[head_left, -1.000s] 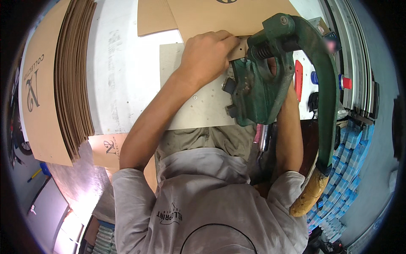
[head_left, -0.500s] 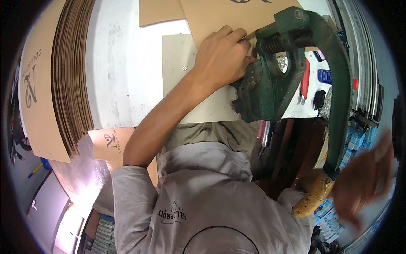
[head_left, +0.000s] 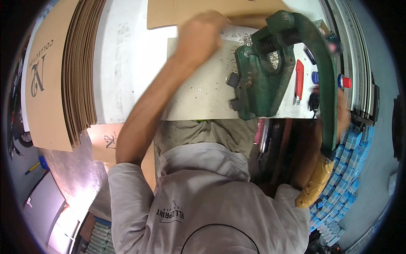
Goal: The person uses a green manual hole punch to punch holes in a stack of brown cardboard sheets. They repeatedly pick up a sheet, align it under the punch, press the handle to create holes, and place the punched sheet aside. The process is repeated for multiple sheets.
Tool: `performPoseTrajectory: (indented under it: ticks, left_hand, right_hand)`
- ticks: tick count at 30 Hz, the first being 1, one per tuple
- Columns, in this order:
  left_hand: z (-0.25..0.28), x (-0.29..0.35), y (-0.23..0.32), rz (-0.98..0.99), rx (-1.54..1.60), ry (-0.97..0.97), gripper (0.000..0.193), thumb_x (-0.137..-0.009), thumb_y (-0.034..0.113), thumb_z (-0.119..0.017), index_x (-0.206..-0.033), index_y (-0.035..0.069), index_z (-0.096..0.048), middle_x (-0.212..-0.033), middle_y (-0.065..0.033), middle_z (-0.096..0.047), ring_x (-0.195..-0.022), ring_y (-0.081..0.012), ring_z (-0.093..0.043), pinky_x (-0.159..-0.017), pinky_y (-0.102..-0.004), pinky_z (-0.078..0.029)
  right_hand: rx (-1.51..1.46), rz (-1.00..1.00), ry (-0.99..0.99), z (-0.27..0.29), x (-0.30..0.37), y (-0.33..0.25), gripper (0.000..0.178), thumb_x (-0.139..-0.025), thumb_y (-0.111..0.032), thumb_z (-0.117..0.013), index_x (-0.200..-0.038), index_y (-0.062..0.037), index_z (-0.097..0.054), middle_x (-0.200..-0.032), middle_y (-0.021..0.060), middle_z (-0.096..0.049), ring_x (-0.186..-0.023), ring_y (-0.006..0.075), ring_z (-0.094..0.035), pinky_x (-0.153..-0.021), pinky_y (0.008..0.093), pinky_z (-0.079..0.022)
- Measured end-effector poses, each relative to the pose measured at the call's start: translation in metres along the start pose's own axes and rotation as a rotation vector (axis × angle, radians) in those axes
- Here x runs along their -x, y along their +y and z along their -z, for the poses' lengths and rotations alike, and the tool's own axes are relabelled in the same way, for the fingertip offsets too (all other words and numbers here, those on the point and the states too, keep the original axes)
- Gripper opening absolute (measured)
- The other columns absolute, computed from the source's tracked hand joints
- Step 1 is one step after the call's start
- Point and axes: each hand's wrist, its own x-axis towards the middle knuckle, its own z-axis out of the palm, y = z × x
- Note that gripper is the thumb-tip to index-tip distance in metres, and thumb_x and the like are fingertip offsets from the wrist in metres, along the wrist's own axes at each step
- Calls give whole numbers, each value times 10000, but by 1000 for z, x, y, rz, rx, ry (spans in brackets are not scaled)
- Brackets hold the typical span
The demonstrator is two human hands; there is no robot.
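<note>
My left hand (head_left: 203, 36), smeared by motion, is closed at the near edge of a brown cardboard sheet (head_left: 258, 19) at the far side of the table. Its fingertips are blurred. To its right stands a green hand press (head_left: 264, 84) with a long curved lever (head_left: 329, 93) that ends in a yellow-wrapped grip (head_left: 315, 184). My right hand (head_left: 343, 114) is a blur beside the lever, partly hidden behind it, and its fingers cannot be made out. Under the press lies a beige board (head_left: 203, 103) with a small metal ring (head_left: 199, 89) on it.
A tall stack of brown cardboard (head_left: 82, 76) stands at the left. Several small metal rings (head_left: 245, 40) lie scattered behind the press. Right of it are a red cutter knife (head_left: 299, 80) and a bottle with a red cap (head_left: 347, 82). Blue bundles (head_left: 342, 182) are piled below the table at right.
My left hand has moved left and away from the press, and the cardboard has come out from under it. My right hand has moved up from near the grip to beside the lever.
</note>
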Motion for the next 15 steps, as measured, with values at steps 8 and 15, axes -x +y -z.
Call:
performPoseTrajectory:
  ticks: [8, 15]
  left_hand:
    - [187, 17, 4, 486, 307, 1086, 200, -1038, 167, -648, -1002, -28, -677, -938, -93, -717, -828, -153, -672, -735, -279, -560]
    - [324, 131, 15, 623, 382, 1173, 274, -1052, 108, -611, -1257, -73, -607, -1189, -171, -704, -1049, -177, -698, -849, -273, -593]
  right_hand:
    - [-25, -39, -157, -81, 6, 95, 128, -905, 53, -625, -1020, 46, -680, -896, 65, -670, -788, 111, -619, -737, 270, -494]
    - [6, 78, -145, -84, -3, 126, 122, -1023, -90, -618, -1046, 28, -641, -948, 92, -642, -886, 183, -604, -808, 336, -494]
